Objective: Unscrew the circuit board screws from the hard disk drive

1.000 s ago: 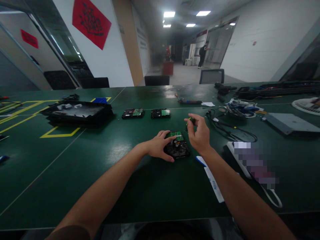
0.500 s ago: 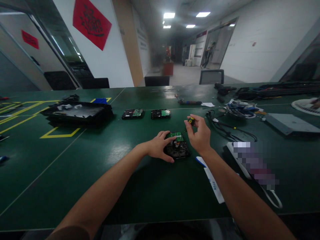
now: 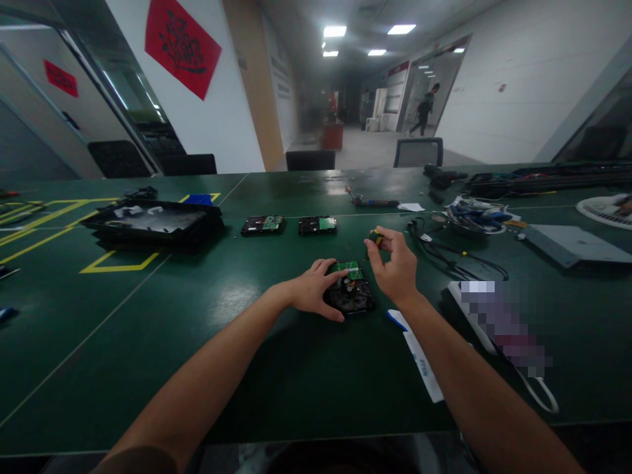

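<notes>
Far left on the bench (image 3: 276, 382) there's a black tray (image 3: 148, 232) with some pale scraps (image 3: 127, 210) in it, then the left hand (image 3: 316, 288), grip spread loose over the left side of a hard drive (image 3: 358, 296) lying circuit-board-up mid-bench. The right hand (image 3: 395, 266) has its grip pinched on a yellow-and-black tool (image 3: 376, 238) just beside the drive. Further right, a cable tangle (image 3: 476, 212) fills a shallow dish (image 3: 498, 229), and a white basket (image 3: 586, 207) holds stuff I can't make out.

Screwdriver (image 3: 377, 237) in right grip (image 3: 396, 268)
</notes>
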{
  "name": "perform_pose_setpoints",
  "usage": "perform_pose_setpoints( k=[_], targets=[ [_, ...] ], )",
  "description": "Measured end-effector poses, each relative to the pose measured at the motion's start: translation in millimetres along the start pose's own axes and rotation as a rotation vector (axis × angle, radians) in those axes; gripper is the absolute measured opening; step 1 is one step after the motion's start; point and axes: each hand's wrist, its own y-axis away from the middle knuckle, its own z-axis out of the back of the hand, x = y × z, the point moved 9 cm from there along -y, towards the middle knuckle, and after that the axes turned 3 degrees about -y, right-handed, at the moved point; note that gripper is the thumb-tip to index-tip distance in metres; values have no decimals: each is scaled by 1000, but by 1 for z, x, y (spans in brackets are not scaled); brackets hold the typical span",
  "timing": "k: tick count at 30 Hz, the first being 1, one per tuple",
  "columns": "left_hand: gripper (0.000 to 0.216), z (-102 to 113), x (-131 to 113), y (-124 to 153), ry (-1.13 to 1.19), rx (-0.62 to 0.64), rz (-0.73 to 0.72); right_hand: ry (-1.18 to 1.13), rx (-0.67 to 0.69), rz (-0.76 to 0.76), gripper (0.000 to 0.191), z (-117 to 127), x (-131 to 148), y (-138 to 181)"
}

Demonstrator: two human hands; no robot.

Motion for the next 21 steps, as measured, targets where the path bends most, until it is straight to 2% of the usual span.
perform_pose_setpoints(
  k=[6, 11, 15, 21],
  targets=[
    [124, 0, 0, 0, 9, -3, 4, 34, 40, 51, 34, -2, 7, 0],
    [124, 0, -1, 0, 9, -4, 6, -5, 10, 13, 36, -2, 2, 1],
    [124, -2, 1, -1, 9, 4, 10, 55, 22, 52, 35, -2, 3, 1],
    [120, -2, 1, -1, 1, 12, 8, -26, 11, -36, 38, -2, -7, 3]
  ],
)
